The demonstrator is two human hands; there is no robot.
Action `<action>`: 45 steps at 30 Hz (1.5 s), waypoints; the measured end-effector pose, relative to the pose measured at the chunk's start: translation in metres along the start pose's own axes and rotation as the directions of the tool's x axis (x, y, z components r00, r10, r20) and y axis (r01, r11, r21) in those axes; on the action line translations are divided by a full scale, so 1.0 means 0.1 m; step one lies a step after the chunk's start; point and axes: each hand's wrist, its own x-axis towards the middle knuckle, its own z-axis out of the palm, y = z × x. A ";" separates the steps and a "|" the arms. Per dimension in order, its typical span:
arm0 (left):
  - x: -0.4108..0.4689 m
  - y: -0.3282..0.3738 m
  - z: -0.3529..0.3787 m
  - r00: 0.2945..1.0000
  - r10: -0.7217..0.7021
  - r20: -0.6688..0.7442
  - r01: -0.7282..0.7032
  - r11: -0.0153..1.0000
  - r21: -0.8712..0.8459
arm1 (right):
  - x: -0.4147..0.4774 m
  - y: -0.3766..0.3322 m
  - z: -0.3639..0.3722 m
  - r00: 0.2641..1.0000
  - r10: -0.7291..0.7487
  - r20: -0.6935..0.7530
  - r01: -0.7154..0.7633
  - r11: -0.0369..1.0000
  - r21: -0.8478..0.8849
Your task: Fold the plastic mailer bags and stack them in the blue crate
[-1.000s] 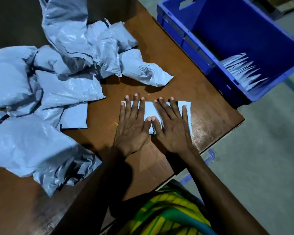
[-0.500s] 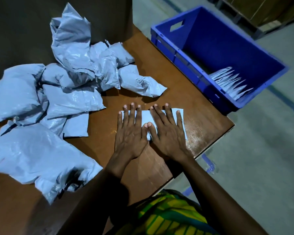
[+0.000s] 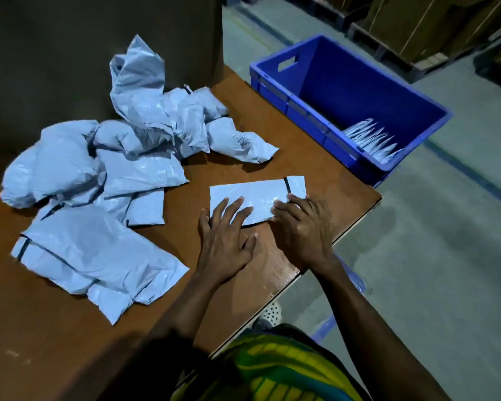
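So there's one folded mailer (image 3: 255, 195) flat on the worktop (image 3: 315, 169), just on the near side of the blue crate (image 3: 287, 99). Its long axis runs side to side, and the end with the black strip is the one nearest the crate.

The left hand (image 3: 229, 238) lies flat with straight fingers on the end away from the crate. The right hand (image 3: 301, 227) has its fingers curled onto the crate-side end. The near edge looks a bit lifted there, so I'd call that grip a pinch on the mailer.

The right hand is nearer the crate, so I'd guess it does the carrying, up and over the crate wall.

Counts: one crate, and one row of folded mailers (image 3: 370, 140) inside it at its near end, maybe seven, hard to say. The crumpled pile (image 3: 122, 169) is well away from the crate, at least five bags.
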 end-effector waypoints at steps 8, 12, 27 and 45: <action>0.14 0.03 -0.35 0.941 0.147 -0.306 -0.110 0.985 0.133 | 0.18 -0.10 -0.31 0.998 0.023 -0.063 -0.021 0.999 0.035; 0.33 0.17 -0.54 0.895 0.228 -0.382 -0.160 0.966 0.202 | 0.35 0.11 -0.46 0.987 0.049 -0.154 -0.041 0.998 0.053; 2.52 1.19 -0.22 0.765 0.289 -0.575 -0.202 0.956 0.212 | 1.54 2.20 -0.75 0.933 0.048 -0.356 0.001 0.991 0.136; 4.45 1.66 1.21 0.879 -0.147 0.454 -0.075 0.897 0.436 | 2.63 4.41 0.51 0.830 0.009 0.558 -0.103 0.985 0.138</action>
